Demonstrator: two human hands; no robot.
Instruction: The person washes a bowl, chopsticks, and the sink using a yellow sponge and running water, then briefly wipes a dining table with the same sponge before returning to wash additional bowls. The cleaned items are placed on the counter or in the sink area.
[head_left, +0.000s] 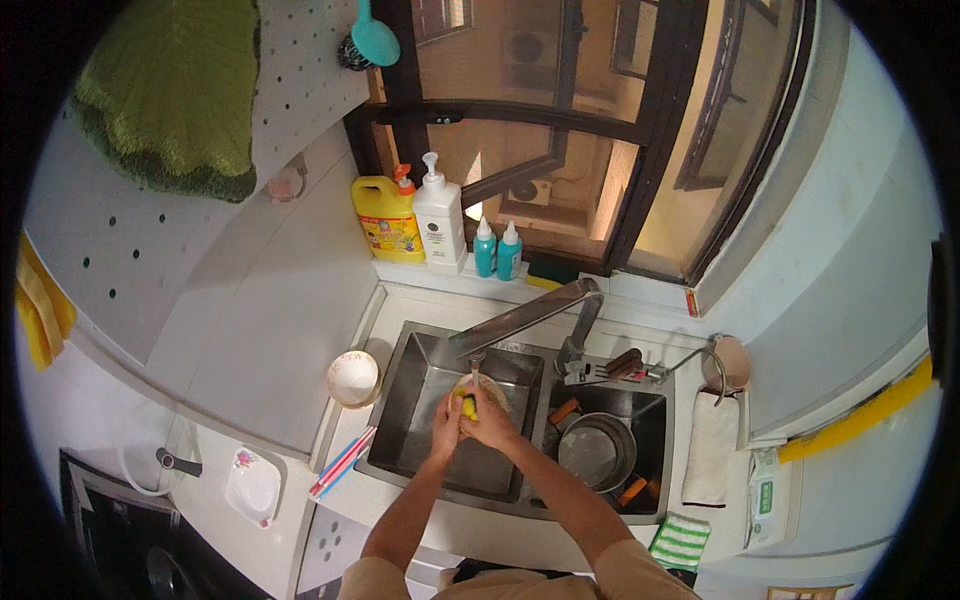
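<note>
Both hands point(470, 418) together, fingers curled, forearms converging.

We counted two hands, a left hand point(447, 420) and a right hand point(490, 422), meeting over one double sink point(425, 440) under one tap point(530, 315), with one yellow sponge point(468, 406) and one small dish point(490, 388) between them. On the sill we counted four bottles: one yellow jug point(387, 218), one white pump bottle point(439, 215) and two small teal bottles point(497, 249). We also counted one bowl point(353, 378) on the counter, one white dish point(252, 486), one metal pan point(595, 452) in the right basin, one green mat point(175, 95) on the wall, one teal brush point(374, 38) and one green-striped cloth point(680, 540).
</note>
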